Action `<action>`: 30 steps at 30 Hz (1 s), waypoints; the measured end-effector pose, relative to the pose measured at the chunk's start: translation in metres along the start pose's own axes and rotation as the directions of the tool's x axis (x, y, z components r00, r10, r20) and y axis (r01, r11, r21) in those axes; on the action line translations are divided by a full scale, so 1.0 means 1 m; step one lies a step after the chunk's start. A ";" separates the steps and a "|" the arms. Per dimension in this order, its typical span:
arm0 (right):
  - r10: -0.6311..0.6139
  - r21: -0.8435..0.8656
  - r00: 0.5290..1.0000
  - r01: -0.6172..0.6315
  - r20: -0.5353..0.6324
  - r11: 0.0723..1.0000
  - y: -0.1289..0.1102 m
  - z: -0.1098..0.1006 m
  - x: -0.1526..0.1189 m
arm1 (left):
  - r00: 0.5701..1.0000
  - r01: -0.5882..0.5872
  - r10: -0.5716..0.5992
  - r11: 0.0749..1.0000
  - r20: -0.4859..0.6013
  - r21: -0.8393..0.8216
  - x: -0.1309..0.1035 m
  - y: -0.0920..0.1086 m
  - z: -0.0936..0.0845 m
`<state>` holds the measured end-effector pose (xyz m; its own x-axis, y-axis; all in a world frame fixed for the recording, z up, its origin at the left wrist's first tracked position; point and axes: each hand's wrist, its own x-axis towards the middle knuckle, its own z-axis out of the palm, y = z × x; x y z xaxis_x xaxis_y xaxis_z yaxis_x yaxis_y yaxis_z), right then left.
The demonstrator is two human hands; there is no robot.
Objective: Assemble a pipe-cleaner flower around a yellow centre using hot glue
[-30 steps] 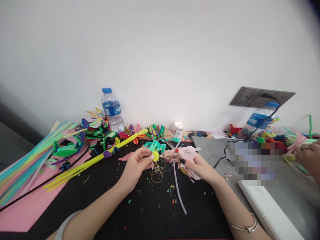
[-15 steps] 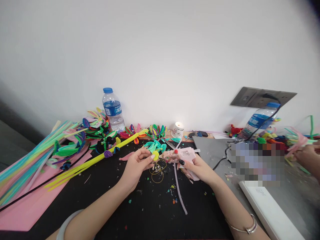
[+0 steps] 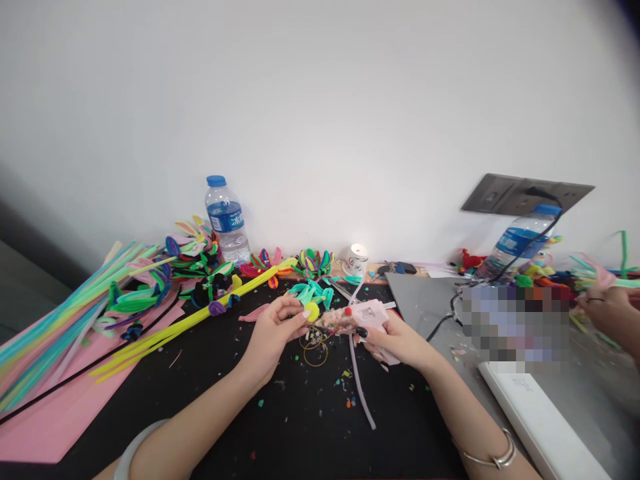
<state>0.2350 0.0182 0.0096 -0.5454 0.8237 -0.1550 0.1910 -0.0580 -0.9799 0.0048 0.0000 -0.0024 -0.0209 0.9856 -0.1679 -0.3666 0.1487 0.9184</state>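
Both hands meet at frame centre: her left hand pinches a small round yellow pompom, her right hand grips a pink plastic glue gun, nozzle almost touching it. Hot glue could scorch her fingertips, being so close.
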 end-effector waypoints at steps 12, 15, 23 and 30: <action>-0.316 -0.682 0.722 -0.286 -0.615 0.673 -0.006 -0.025 0.005 | 1.000 -0.025 0.025 0.998 -0.010 0.063 0.002 -0.001 -0.004; -0.301 -0.664 0.634 -0.470 -0.713 0.582 0.002 -0.035 0.005 | 0.999 -0.032 0.032 0.996 -0.007 0.083 0.002 -0.002 -0.005; -0.266 -0.657 0.601 -0.692 -0.754 0.299 0.026 -0.061 0.002 | 0.999 -0.028 0.029 0.993 -0.013 0.117 0.002 -0.004 -0.006; -0.494 -0.728 0.540 -0.567 -0.681 0.385 0.021 -0.054 0.006 | 0.999 -0.036 0.037 0.986 0.000 0.164 0.000 -0.001 -0.003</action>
<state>0.2795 0.0521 -0.0051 0.1673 0.8576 0.4864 0.9770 -0.0782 -0.1982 0.0020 -0.0002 -0.0045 -0.0346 0.9903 -0.1343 -0.2082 0.1243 0.9702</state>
